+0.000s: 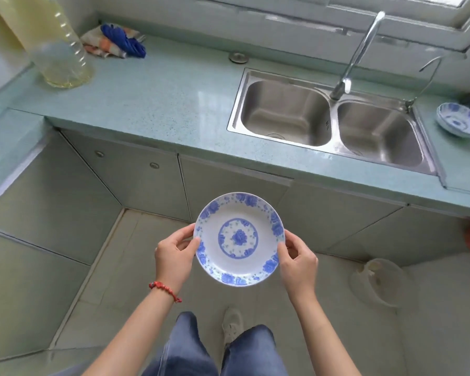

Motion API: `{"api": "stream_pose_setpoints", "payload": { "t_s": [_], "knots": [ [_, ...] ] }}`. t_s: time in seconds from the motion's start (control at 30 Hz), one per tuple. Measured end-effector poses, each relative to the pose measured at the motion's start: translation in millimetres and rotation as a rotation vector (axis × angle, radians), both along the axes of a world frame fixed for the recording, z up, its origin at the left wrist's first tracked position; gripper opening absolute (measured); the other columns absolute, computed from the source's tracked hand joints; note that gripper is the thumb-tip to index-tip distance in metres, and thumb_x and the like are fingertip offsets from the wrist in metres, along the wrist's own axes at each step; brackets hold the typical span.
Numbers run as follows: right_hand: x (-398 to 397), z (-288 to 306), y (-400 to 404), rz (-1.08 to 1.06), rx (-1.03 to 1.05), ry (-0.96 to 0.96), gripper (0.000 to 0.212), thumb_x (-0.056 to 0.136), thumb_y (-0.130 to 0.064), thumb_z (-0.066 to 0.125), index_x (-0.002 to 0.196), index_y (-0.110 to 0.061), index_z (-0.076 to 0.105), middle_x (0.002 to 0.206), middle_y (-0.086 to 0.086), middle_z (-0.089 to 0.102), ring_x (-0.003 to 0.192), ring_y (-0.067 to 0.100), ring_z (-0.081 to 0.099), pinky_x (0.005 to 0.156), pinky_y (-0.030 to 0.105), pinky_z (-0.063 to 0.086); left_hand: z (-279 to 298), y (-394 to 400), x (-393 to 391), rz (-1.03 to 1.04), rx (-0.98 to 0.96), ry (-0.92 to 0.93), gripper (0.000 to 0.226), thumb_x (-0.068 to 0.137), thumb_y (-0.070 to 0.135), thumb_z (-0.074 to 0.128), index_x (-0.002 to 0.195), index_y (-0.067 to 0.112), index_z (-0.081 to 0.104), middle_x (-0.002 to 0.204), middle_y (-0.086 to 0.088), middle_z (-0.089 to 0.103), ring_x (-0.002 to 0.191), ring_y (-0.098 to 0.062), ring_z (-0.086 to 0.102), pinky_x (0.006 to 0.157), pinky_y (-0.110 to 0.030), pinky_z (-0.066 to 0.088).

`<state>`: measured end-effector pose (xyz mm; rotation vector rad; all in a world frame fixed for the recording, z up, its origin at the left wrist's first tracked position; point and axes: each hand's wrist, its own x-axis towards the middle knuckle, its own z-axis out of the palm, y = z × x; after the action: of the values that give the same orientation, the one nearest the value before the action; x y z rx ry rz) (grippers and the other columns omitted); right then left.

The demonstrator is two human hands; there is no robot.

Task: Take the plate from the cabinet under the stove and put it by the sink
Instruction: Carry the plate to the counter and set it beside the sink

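The plate (239, 239) is round and white, with blue flowers around its rim and a blue ringed flower at its centre. It is held face up and roughly level above the floor, in front of the closed cabinet doors, gripped at its left and right edges, well short of the sink (329, 119).

Two plates (239, 238) (460, 123), one bottle (52, 42), two basins (285, 112) (377, 131)

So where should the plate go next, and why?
Probably forward and up, onto the bare counter left of the sink. The plate is held level by its rim in the left hand and right hand, out over the floor, and that stretch of counter looks free.
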<state>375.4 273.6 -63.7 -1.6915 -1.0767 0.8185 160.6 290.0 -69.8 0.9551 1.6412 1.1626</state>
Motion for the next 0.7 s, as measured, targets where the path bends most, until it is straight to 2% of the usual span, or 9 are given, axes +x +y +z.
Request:
{"api": "stream_pose_setpoints", "payload": {
  "t_s": [0.1, 0.27, 0.5, 0.63, 0.7],
  "knots": [
    [-2.5, 1.1, 40.5, 0.107, -0.008, -0.01, 0.026, 0.082, -0.007, 0.057, 0.098, -0.024, 0.068, 0.07, -0.028, 0.068, 0.067, -0.004, 0.061, 0.059, 0.006, 0.046, 0.2, 19.3, -4.8, 0.089, -0.004, -0.021, 0.031, 0.079, -0.006, 0.06, 0.103, 0.013, 0.067, 0.091, -0.001, 0.071, 0.073, 0.001, 0.067, 0.067, -0.017, 0.057],
    [-40.8, -6.9, 100.1, 0.253, -0.036, 0.012, 0.023, 0.083, -0.009, 0.059, 0.101, -0.021, 0.067, 0.076, -0.021, 0.066, 0.067, -0.008, 0.06, 0.057, 0.003, 0.044, -0.2, 46.6, -37.1, 0.261, -0.02, -0.024, 0.031, 0.079, -0.004, 0.061, 0.102, 0.015, 0.067, 0.094, -0.003, 0.071, 0.084, -0.01, 0.067, 0.078, -0.033, 0.056],
    [-117.8, -20.9, 175.8, 0.389, -0.077, 0.056, 0.024, 0.083, -0.011, 0.059, 0.1, -0.026, 0.067, 0.07, -0.024, 0.068, 0.066, -0.006, 0.061, 0.056, 0.003, 0.044, -11.8, 97.2, -109.9, 0.386, -0.038, -0.004, 0.03, 0.079, -0.005, 0.06, 0.102, 0.013, 0.067, 0.098, -0.003, 0.071, 0.089, -0.015, 0.067, 0.085, -0.04, 0.054],
    [-165.6, -19.9, 223.1, 0.404, -0.074, 0.053, 0.023, 0.084, -0.011, 0.059, 0.1, -0.025, 0.067, 0.076, -0.019, 0.066, 0.065, -0.007, 0.06, 0.054, 0.002, 0.042, -11.0, 142.8, -155.8, 0.395, -0.035, -0.012, 0.036, 0.079, -0.007, 0.059, 0.098, 0.023, 0.067, 0.094, 0.001, 0.07, 0.087, -0.009, 0.067, 0.083, -0.035, 0.053],
    [-184.8, -20.4, 244.2, 0.402, -0.075, 0.05, 0.024, 0.084, -0.011, 0.059, 0.099, -0.028, 0.067, 0.07, -0.017, 0.065, 0.058, -0.005, 0.056, 0.052, 0.003, 0.041, -9.4, 164.7, -176.9, 0.391, -0.035, 0.008, 0.036, 0.079, -0.005, 0.061, 0.097, 0.025, 0.068, 0.09, 0.006, 0.07, 0.083, -0.002, 0.067, 0.08, -0.031, 0.054]
  ]
}}
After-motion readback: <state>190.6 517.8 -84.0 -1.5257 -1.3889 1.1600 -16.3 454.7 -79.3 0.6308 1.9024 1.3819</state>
